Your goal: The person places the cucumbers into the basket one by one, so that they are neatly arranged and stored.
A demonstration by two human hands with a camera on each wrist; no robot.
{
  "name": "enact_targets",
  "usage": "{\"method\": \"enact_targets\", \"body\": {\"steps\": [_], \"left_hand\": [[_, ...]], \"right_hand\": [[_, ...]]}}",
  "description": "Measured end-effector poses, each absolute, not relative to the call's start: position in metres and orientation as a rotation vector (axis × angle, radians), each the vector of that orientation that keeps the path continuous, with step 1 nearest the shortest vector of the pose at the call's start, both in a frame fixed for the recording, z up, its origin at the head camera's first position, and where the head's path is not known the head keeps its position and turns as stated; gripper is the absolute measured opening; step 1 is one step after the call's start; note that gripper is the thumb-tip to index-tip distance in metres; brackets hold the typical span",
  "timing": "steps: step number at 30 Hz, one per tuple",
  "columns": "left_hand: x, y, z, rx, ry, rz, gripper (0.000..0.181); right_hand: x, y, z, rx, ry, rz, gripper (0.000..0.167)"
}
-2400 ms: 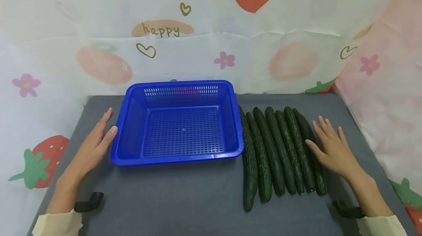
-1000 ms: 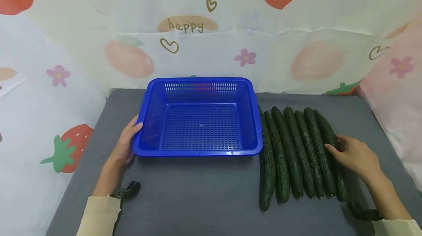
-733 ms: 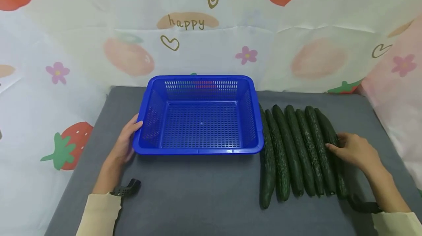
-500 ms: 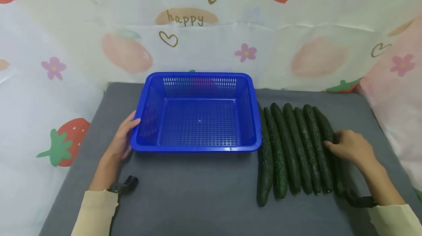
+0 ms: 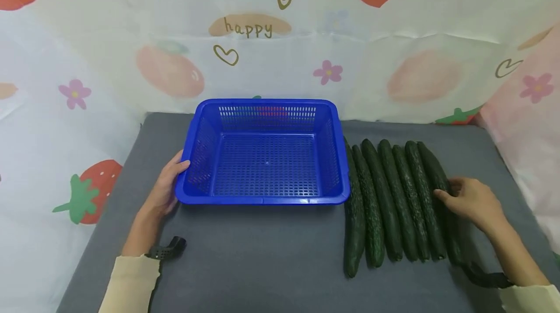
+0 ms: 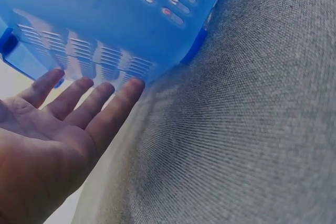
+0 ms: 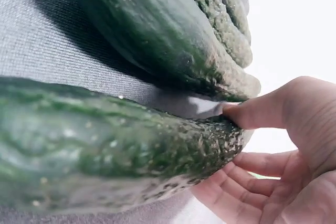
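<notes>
A blue plastic basket (image 5: 262, 200) with slotted walls stands on the grey cloth, nothing in it. At its left side my left hand (image 5: 164, 186) holds the rim, thumb over the top edge. The left wrist view shows the fingers (image 6: 113, 106) of that hand against the slotted outer wall. Several dark green cucumbers (image 5: 385, 206) lie side by side to the right of the basket. My right hand (image 5: 474, 201) grips the rightmost cucumber (image 7: 115, 145) between thumb and fingers. In the right wrist view, a gap separates it from the neighbouring cucumber (image 7: 152, 30).
A grey cloth (image 5: 258, 259) covers the table. Behind it hangs a white curtain (image 5: 306, 50) printed with fruit and flowers, meeting the table's back edge. The leftmost cucumber (image 5: 354, 235) lies right against the basket's side.
Earlier both hands lay with fingers spread. The left has since taken hold of the basket's rim, and the right has closed round the rightmost cucumber. The head view has shifted too.
</notes>
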State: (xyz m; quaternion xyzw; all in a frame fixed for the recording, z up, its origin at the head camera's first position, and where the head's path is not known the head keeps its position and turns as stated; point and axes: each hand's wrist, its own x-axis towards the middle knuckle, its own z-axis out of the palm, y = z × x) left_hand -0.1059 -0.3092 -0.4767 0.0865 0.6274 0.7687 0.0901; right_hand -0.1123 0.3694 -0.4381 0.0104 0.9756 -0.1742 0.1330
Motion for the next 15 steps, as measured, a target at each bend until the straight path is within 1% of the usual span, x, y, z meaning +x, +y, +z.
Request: {"method": "enact_targets", "body": {"steps": [7,15], "left_hand": [[-0.102,-0.308,-0.479,0.232,1.858,2.315,0.042],[-0.104,-0.31,-0.477,0.227,1.85,2.301,0.045]], "right_hand": [[-0.113,0.367,-0.433,-0.021,2.98,-0.562,0.067],[-0.105,0.35,-0.42,-0.035,3.088,-0.594,0.063]]}}
